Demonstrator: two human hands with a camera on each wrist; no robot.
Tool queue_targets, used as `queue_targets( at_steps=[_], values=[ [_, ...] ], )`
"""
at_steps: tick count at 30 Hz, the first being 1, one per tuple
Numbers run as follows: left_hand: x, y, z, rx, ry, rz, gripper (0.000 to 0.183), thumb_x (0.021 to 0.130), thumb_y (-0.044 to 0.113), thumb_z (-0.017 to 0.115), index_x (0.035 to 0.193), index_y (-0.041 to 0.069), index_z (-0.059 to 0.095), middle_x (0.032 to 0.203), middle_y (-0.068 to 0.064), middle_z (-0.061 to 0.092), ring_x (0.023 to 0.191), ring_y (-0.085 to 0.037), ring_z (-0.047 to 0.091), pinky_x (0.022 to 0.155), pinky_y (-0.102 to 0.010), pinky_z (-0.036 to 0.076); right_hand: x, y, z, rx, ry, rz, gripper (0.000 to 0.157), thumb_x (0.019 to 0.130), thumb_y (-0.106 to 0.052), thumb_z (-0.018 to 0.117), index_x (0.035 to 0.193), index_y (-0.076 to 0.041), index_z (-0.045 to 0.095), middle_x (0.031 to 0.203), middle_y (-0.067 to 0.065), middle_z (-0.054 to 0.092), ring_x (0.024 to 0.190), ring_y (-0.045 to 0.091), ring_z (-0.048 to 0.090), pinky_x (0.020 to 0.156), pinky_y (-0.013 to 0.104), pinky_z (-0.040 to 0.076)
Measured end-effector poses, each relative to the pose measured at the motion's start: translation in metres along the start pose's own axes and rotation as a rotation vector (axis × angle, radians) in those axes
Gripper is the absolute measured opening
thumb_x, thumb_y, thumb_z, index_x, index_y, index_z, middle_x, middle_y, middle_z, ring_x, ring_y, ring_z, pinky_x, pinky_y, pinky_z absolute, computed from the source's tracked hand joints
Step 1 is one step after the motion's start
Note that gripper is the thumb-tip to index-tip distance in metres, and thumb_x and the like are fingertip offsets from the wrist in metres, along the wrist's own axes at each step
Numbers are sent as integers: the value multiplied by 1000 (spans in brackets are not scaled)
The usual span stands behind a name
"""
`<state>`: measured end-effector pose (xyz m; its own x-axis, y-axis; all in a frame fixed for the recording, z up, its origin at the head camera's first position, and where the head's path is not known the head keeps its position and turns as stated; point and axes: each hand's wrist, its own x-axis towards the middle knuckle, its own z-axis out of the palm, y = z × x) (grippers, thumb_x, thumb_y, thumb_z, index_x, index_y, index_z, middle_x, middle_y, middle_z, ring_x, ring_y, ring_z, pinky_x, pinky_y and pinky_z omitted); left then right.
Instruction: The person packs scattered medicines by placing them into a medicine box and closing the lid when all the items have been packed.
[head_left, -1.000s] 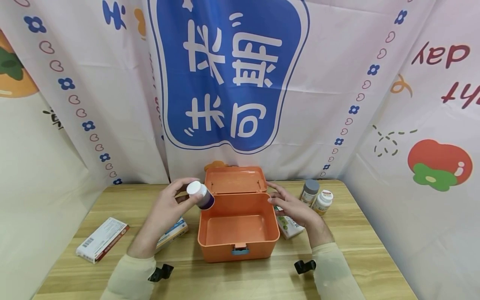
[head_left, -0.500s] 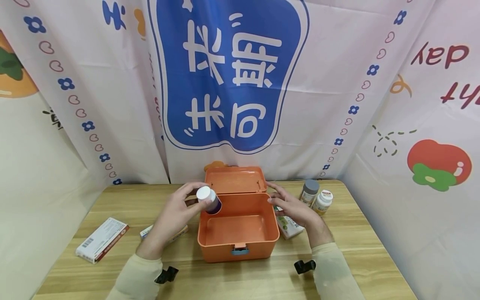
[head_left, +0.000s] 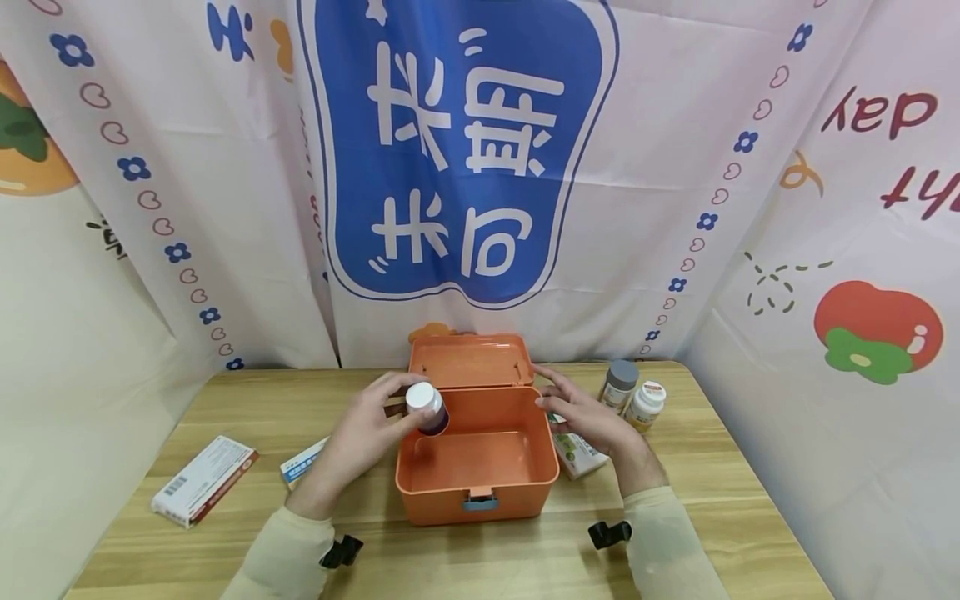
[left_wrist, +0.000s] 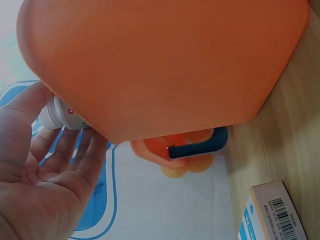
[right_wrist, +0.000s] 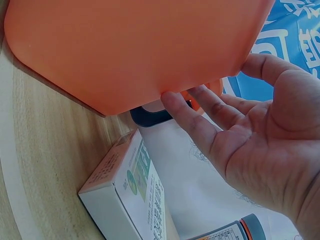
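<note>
Looks early in the work, judging by the plain orange floor in view inside the case (head_left: 517,502). Already done: raising the lid (head_left: 471,362), seen tipped back at the rear, and getting the bottle (head_left: 429,406) off the table (head_left: 435,567).

Holds the bottle in the left hand (head_left: 366,431), between thumb and fingers, closed about as far as its girth allows, white cap uppermost and body tilted. Hangs at the left rear of the case's mouth; hard to judge whether dipping below the rim. Touches the right rear part of the rim with the right hand (head_left: 588,417), fingers loosely spread, holding no loose item, perhaps just for steadying.

Not yet done: letting go of the bottle. Possibly to be counted as remaining, all outside the case: a red-edged box (head_left: 204,482) at far left, a blue box (head_left: 303,460) partly hidden from the head camera, a green box (head_left: 579,457) just beside the case on the right, and, farther right, a grey-capped bottle (head_left: 619,385) near a white jar (head_left: 647,404).
</note>
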<state>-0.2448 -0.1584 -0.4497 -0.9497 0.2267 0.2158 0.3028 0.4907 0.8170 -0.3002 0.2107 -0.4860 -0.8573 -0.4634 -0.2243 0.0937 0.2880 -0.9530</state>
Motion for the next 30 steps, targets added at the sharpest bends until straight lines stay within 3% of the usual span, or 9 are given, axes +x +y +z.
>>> queue_targets(
  at_steps=[11, 20, 30],
  values=[
    [0, 1, 6, 154, -6, 15, 49, 88, 35, 87, 133, 25, 68, 133, 0, 67, 116, -20, 67, 102, -43, 62, 1, 2, 1, 4, -7, -5, 69, 110, -36, 56, 168, -40, 19, 169, 12, 38, 152, 37, 46, 118, 58, 48],
    [0, 0, 8, 269, -13, 97, 47, 87, 25, 89, 131, 22, 73, 126, 4, 69, 110, -17, 66, 99, -42, 61, 0, 1, 1, 3, 3, 0, 68, 110, -37, 56, 168, -40, 19, 170, 13, 37, 153, 38, 45, 118, 58, 48],
    [3, 2, 9, 381, -73, 120, 43, 86, 27, 90, 126, 22, 75, 123, 6, 70, 107, -15, 66, 99, -41, 61, 0, 1, 1, -8, -8, -10, 69, 110, -38, 55, 168, -39, 17, 172, 17, 31, 154, 40, 42, 119, 58, 47]
  ],
)
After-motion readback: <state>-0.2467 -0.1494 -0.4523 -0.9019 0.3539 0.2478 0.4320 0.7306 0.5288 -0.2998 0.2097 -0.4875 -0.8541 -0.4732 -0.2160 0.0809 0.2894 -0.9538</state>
